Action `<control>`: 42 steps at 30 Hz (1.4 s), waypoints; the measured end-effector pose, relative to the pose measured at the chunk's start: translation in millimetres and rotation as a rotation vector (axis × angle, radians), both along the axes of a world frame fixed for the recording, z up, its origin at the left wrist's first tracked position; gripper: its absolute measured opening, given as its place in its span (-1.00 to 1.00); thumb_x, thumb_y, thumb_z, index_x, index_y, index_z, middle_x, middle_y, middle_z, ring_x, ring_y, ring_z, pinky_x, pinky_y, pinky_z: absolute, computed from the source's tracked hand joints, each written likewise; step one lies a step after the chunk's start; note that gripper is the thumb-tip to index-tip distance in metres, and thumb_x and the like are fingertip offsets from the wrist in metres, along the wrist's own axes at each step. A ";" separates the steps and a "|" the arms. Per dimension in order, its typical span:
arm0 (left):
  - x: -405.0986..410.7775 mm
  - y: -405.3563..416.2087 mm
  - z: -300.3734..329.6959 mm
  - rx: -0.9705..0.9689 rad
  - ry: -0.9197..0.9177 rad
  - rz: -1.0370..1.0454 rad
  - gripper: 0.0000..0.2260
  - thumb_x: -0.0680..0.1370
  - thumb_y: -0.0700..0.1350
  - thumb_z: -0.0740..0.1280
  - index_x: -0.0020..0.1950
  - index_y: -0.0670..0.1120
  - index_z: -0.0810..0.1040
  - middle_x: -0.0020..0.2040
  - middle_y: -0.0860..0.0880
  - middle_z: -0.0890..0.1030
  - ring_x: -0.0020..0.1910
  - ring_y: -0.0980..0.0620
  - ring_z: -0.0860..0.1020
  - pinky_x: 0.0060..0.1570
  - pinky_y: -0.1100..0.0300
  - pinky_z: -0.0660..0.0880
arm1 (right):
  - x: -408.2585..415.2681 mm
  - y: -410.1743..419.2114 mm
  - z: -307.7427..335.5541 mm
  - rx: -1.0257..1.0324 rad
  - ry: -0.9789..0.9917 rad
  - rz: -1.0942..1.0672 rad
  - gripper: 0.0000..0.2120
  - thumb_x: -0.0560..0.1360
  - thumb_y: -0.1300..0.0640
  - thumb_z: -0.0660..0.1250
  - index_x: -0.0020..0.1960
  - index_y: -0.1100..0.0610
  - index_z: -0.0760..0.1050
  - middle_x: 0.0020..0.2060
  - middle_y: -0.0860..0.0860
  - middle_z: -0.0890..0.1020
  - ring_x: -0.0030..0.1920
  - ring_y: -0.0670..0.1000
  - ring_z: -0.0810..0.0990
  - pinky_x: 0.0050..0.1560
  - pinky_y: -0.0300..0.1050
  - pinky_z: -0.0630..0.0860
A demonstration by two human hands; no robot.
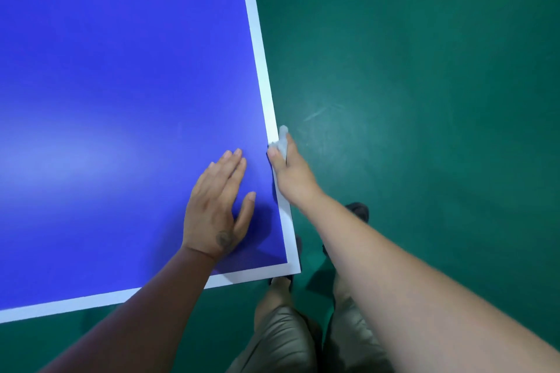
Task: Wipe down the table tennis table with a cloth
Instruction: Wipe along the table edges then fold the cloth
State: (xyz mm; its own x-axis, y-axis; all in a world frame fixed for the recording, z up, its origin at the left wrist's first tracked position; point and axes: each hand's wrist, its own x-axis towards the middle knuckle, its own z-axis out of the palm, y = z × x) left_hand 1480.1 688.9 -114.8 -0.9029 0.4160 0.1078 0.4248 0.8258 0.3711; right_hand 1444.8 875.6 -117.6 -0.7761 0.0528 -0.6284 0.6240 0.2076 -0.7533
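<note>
The blue table tennis table [121, 85] with its white border line fills the left of the view; its near right corner lies at the bottom centre. My left hand [216, 206] rests flat on the blue surface near that corner, fingers straight. My right hand [289, 169] is at the table's right edge and grips a small white cloth [282, 138], which pokes out above my fingers and lies against the white edge line. Most of the cloth is hidden in my hand.
Green floor [424, 100] spreads to the right of the table and in front of it. My legs in khaki shorts [288, 339] and dark shoes [359, 210] stand just beyond the table's corner.
</note>
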 end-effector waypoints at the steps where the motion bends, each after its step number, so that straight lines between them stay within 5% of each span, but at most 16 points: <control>1: -7.8 7.1 0.8 0.046 0.023 0.074 -0.52 0.68 -0.08 0.31 0.58 -0.23 0.46 0.63 -0.15 0.41 0.63 -0.16 0.37 0.58 -0.19 0.33 | 15.8 -0.1 -1.2 0.002 -0.015 0.023 -0.35 0.77 -0.11 0.09 0.75 -0.01 -0.11 0.72 -0.13 0.06 0.67 -0.09 0.13 0.60 -0.14 0.08; 6: -91.5 46.0 6.0 -0.012 0.161 0.361 -0.63 0.69 -0.06 0.30 0.47 -0.12 0.58 0.56 -0.12 0.51 0.61 -0.19 0.38 0.65 -0.19 0.18 | 72.2 -1.4 1.6 -0.047 -0.061 0.027 -0.38 0.79 -0.07 0.06 0.75 -0.05 -0.14 0.67 -0.31 -0.05 0.64 -0.32 -0.04 0.69 -0.12 -0.05; 13: -222.4 76.9 -1.4 -0.186 -0.038 0.567 -0.41 0.73 0.20 0.00 0.74 0.02 0.19 0.75 -0.13 0.12 0.74 -0.21 0.02 0.69 -0.24 -0.06 | 25.9 -4.5 7.3 -0.089 -0.079 -0.044 -0.39 0.79 -0.05 0.05 0.75 0.04 -0.11 0.71 -0.20 -0.03 0.67 -0.24 -0.08 0.67 -0.22 -0.11; 19: -232.1 80.4 -3.9 -0.235 -0.012 0.602 -0.43 0.74 0.24 -0.03 0.75 0.11 0.14 0.77 -0.10 0.07 0.74 -0.19 0.00 0.69 -0.23 -0.06 | -99.2 4.7 4.8 -0.009 -0.049 0.001 -0.40 0.77 -0.08 0.05 0.74 0.05 -0.03 0.71 -0.07 0.11 0.67 -0.05 0.13 0.44 -0.23 0.12; 22: -231.2 81.1 -2.3 -0.230 -0.039 0.603 -0.44 0.74 0.23 -0.02 0.75 0.13 0.13 0.77 -0.08 0.06 0.75 -0.17 -0.02 0.69 -0.22 -0.06 | -139.7 7.7 2.6 -0.038 -0.017 -0.006 -0.37 0.78 -0.10 0.05 0.75 0.08 -0.07 0.73 -0.02 0.07 0.71 -0.02 0.06 0.65 -0.13 0.02; 26: -235.2 81.1 -5.0 -0.230 0.011 0.604 -0.47 0.76 0.20 0.03 0.74 0.12 0.20 0.76 -0.10 0.12 0.74 -0.19 0.04 0.68 -0.23 -0.01 | -140.7 11.7 0.9 -0.052 -0.016 0.010 -0.37 0.78 -0.10 0.03 0.75 0.03 -0.11 0.73 -0.11 0.02 0.70 -0.11 0.00 0.68 -0.09 -0.01; 31: -238.1 81.3 -6.1 -0.226 0.024 0.600 -0.49 0.76 0.17 0.07 0.72 0.13 0.25 0.75 -0.11 0.16 0.73 -0.20 0.08 0.68 -0.23 0.02 | -67.1 15.0 3.3 -0.066 0.023 0.062 -0.30 0.73 -0.19 0.02 0.75 0.04 -0.15 0.70 -0.20 -0.05 0.68 -0.24 -0.05 0.67 -0.23 -0.03; 36: -241.3 79.8 -2.5 -0.277 -0.025 0.604 -0.51 0.76 0.17 0.04 0.71 0.17 0.25 0.75 -0.10 0.14 0.73 -0.20 0.08 0.68 -0.22 0.03 | -73.7 8.8 15.2 -0.142 -0.124 -0.017 -0.38 0.78 -0.01 0.08 0.73 0.08 -0.11 0.67 -0.26 0.06 0.59 -0.38 0.06 0.42 -0.59 0.01; 42: -239.7 78.5 -2.5 -0.204 -0.076 0.612 -0.54 0.79 0.10 -0.01 0.71 0.19 0.24 0.77 -0.05 0.06 0.75 -0.13 -0.03 0.70 -0.20 -0.03 | -183.3 11.3 3.2 -0.036 -0.135 0.024 -0.40 0.78 -0.12 0.01 0.74 0.07 0.00 0.70 -0.01 0.16 0.66 -0.01 0.20 0.56 -0.15 0.14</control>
